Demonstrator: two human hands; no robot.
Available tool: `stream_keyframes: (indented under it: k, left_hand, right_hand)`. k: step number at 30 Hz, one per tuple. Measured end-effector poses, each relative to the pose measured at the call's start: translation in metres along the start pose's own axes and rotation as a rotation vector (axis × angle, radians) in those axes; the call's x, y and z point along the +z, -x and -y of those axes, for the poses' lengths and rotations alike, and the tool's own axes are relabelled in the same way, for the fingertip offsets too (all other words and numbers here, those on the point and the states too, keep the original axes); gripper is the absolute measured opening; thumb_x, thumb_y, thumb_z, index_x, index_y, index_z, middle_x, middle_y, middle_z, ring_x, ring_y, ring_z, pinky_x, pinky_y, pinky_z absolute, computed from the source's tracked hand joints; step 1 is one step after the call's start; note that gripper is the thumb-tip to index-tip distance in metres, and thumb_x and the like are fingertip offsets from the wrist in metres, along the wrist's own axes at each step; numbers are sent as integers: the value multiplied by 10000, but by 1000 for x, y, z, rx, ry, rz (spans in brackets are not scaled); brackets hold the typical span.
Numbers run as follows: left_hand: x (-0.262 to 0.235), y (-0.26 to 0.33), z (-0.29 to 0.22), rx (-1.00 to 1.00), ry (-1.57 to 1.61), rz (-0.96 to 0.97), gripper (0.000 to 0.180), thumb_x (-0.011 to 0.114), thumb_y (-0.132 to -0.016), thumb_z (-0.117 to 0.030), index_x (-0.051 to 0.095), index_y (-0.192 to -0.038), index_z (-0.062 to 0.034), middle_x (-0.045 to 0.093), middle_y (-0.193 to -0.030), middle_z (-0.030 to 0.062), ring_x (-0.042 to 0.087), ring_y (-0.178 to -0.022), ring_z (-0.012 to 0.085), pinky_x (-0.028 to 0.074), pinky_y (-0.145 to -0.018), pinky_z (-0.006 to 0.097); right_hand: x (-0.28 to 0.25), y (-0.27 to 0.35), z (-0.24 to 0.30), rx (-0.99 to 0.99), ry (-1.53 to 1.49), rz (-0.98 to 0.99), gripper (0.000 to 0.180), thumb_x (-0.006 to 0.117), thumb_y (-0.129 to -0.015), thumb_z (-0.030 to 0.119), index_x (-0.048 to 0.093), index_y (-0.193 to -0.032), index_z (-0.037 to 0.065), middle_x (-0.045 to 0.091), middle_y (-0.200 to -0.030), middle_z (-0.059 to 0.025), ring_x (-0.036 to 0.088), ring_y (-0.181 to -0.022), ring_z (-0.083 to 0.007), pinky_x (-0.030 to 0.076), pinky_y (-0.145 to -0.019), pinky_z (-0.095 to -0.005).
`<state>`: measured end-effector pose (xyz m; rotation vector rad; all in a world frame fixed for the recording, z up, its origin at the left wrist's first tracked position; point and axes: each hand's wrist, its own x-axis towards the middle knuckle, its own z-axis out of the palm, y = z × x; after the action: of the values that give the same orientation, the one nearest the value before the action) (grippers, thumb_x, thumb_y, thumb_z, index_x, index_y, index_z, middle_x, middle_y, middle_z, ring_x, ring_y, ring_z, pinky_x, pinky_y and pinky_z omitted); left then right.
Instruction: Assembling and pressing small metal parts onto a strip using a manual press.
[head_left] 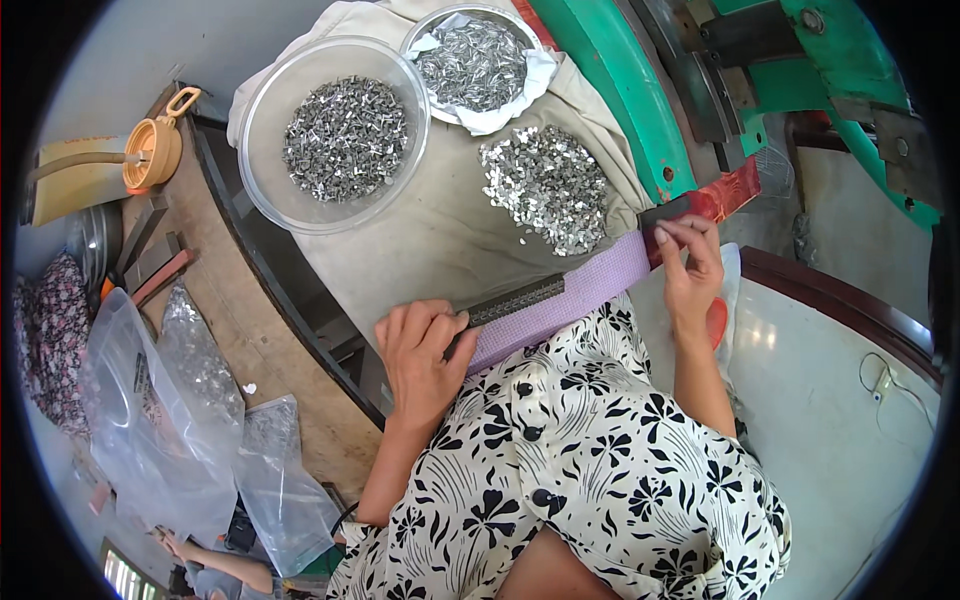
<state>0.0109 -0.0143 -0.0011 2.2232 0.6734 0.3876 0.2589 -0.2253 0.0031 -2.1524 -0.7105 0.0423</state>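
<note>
My left hand point(415, 345) is closed round the left end of a dark, narrow slotted bar point(515, 300), thumb on the near side. A row of small pieces or notches runs along the bar's top. Beneath and beside it lies a purple checked cloth-like strip point(610, 272), in front of my body. At the strip's right end, my right hand point(692, 270) has thumb and fingers bent together in a pinch beside a dark block point(664, 213). Anything between those fingertips is too small to make out. Small shiny metal pieces point(550, 188) lie heaped on the beige cloth point(400, 262) beyond.
A clear plastic tub point(262, 205) and a paper-lined bowl point(545, 75) hold metal pieces. At right stands a green machine point(620, 90) with a red bar point(728, 192). Plastic bags point(160, 420) lie left by a wooden bench point(240, 300); another person's arm point(225, 565) shows lower left.
</note>
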Motion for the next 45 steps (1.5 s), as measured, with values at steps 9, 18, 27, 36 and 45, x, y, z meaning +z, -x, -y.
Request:
stream_keyframes:
  k: [9,18,27,36,45]
  left_hand:
    - [2,3,2,-10,17,-19,246,821,-680,-108,686,-885,-91,623,-975,14,569,-925,225,366,-846,369]
    - [2,2,3,-39,58,-16,252,824,-676,-115,691,-888,-90,626,-966,21,571,-929,225,361,-854,363]
    - [5,4,3,-22,59,-38,228,820,-683,-113,673,-857,-105,626,-961,-2,560,-923,216,353,-862,363]
    - [5,3,2,-39,63,-34,218,814,-693,-119,676,-861,-101,627,-953,2,565,-917,215,356,-857,359]
    - [3,-1,6,-26,77,-14,224,815,-676,-116,676,-851,-93,631,-955,3,564,-905,206,352,-841,350]
  right_hand:
    - [-21,-11,-23,-68,219,170,356,728,-822,42,692,-1176,45,579,-1259,-155,531,-1196,-302,415,-1022,-374]
    - [-38,-24,-28,52,203,265,355,756,-798,9,709,-1150,29,604,-1118,-90,582,-1003,-188,468,-864,-292]
    - [-44,-22,-45,70,134,264,352,798,-750,-4,747,-1096,38,605,-982,-40,553,-813,-125,466,-736,-251]
    - [-49,-23,-50,115,91,324,353,798,-747,-15,748,-1095,16,584,-1005,-40,539,-879,-130,441,-790,-249]
    - [-44,-18,-48,73,83,281,348,795,-749,-20,751,-1093,20,583,-988,-43,557,-868,-131,456,-774,-249]
